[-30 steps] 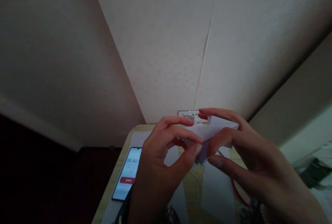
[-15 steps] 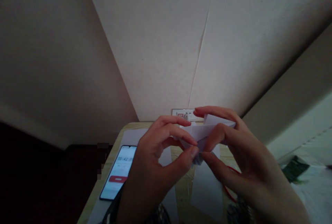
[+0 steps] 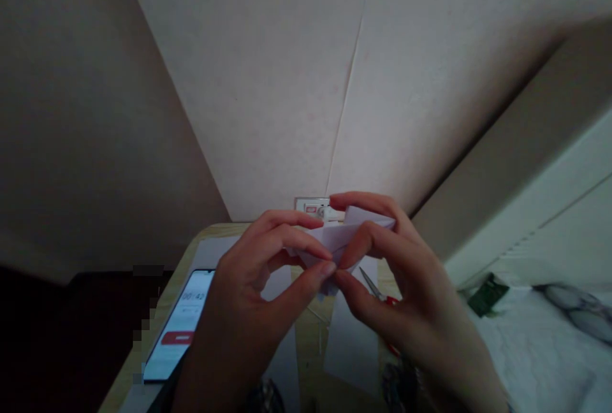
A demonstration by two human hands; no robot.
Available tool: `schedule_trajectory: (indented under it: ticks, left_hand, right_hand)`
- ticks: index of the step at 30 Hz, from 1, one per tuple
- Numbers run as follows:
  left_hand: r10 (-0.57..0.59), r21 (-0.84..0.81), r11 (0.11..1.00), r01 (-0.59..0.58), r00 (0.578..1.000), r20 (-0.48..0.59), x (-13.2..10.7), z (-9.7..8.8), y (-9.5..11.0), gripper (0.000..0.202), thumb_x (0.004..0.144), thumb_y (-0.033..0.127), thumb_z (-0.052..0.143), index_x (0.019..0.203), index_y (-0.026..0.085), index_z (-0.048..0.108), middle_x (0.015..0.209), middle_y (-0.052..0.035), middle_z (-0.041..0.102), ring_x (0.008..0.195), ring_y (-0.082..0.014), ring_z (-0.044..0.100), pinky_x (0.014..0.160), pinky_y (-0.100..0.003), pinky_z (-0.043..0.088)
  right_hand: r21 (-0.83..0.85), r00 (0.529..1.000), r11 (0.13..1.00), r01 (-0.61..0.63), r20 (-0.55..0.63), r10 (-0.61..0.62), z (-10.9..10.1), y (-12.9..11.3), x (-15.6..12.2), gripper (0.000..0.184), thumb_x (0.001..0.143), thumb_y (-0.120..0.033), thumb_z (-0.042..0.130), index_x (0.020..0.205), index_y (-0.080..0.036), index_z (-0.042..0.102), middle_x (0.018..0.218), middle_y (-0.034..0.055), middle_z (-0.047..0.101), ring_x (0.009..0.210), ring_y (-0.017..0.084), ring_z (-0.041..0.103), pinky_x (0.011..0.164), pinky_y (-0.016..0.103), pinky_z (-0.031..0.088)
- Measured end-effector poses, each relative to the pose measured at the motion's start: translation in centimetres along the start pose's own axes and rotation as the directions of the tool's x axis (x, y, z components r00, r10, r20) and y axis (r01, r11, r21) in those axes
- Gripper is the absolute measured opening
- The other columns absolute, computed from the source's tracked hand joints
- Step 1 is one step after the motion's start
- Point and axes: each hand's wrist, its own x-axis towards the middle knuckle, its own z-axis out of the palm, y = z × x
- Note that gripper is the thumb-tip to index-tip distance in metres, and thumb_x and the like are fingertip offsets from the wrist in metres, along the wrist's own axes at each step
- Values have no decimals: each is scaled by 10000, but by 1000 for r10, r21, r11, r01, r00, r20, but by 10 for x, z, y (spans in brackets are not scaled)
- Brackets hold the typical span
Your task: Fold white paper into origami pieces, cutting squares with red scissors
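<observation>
A folded piece of white paper (image 3: 329,238) is held up above the table between both hands. My left hand (image 3: 268,279) pinches its near edge with thumb and index finger, the other fingers curled along its left side. My right hand (image 3: 401,273) pinches the paper close beside the left fingertips, with another finger stretched over its far side. The paper has angled flaps, and a pointed corner sticks out at the right. The fingers hide much of its lower part.
A phone (image 3: 179,324) showing a timer lies on white paper at the left of the wooden table (image 3: 215,229). Red-handled scissors (image 3: 373,284) lie partly behind my right hand. A wall socket (image 3: 310,206) is behind. Glasses (image 3: 574,308) and a green packet (image 3: 488,295) rest at right.
The view has turned to the right, so the hands and table sit farther left. The glasses and scissor blades have come into view. Both hands keep nearly the same pinch on the paper.
</observation>
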Motion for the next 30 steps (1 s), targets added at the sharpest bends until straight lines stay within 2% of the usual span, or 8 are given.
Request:
schedule_trajectory:
  ticks: [3, 6, 9, 14, 20, 24, 27, 30]
  left_hand:
    - [10, 56, 998, -9, 1000, -8, 0, 0, -1, 94, 796, 187, 657, 747, 259, 693, 993, 2, 622, 871, -137, 638, 718, -202, 557]
    - [10, 69, 998, -8, 1000, -30, 0, 1, 0, 131, 825, 174, 619, 787, 261, 708, 1007, -6, 635, 920, -144, 631, 762, -207, 550]
    - [-70, -52, 996, 68, 996, -53, -1, 2, 3, 158, 825, 144, 606, 899, 257, 687, 1042, -11, 652, 929, -152, 640, 758, -224, 564]
    - [-219, -247, 949, 195, 973, -71, -1, 3, 4, 333, 784, 86, 629, 1065, 260, 592, 1119, -24, 667, 918, -172, 678, 787, -283, 582]
    - [-219, -245, 952, 182, 967, -133, 0, 4, 4, 355, 744, 76, 677, 1034, 266, 600, 1064, 1, 683, 866, -153, 689, 699, -233, 597]
    - [-155, -211, 971, 116, 972, -178, -4, 5, 6, 320, 745, 87, 694, 980, 294, 632, 1053, 35, 677, 840, -125, 693, 669, -184, 587]
    - [-115, -157, 984, 78, 963, -244, -6, 8, 6, 282, 740, 99, 708, 945, 286, 657, 1004, 45, 680, 835, -104, 684, 677, -145, 578]
    - [-100, -187, 981, 50, 957, -272, -4, 12, 4, 317, 709, 93, 734, 947, 290, 664, 983, 65, 683, 856, -88, 671, 708, -110, 566]
  right_hand:
    - [3, 1000, 1000, -10, 22, 10, -1, 1, 1, 95, 815, -169, 630, 749, -213, 577, 1251, 47, 523, 1178, 217, 505, 965, 344, 441]
    - [9, 999, 1000, -23, 26, 23, -3, 1, 1, 74, 842, -182, 603, 775, -214, 598, 1246, 45, 522, 1180, 207, 502, 968, 329, 430]
    - [9, 999, 999, -36, 7, 36, -5, 3, 0, 65, 861, -215, 588, 800, -222, 609, 1248, 41, 518, 1142, 213, 532, 955, 343, 435]
    - [0, 1000, 1000, 11, -18, -11, -5, 8, 1, 33, 863, -251, 590, 839, -243, 612, 1205, 52, 549, 1072, 241, 574, 867, 362, 478]
    - [-15, 997, 1000, -6, -78, 5, 1, 7, 0, 38, 849, -267, 604, 821, -242, 599, 1205, 63, 535, 1071, 263, 561, 836, 385, 485]
    - [-3, 992, 1000, -26, -126, 25, 8, 2, -2, 58, 843, -222, 604, 792, -233, 580, 1208, 66, 517, 1105, 258, 538, 884, 396, 476]
    - [-1, 987, 999, -50, -151, 50, 10, -1, -2, 76, 851, -174, 579, 795, -225, 581, 1211, 60, 509, 1155, 244, 509, 936, 392, 459]
    - [27, 986, 998, -54, -154, 57, 11, -2, -2, 74, 848, -165, 591, 803, -223, 588, 1217, 43, 505, 1166, 219, 505, 951, 367, 458]
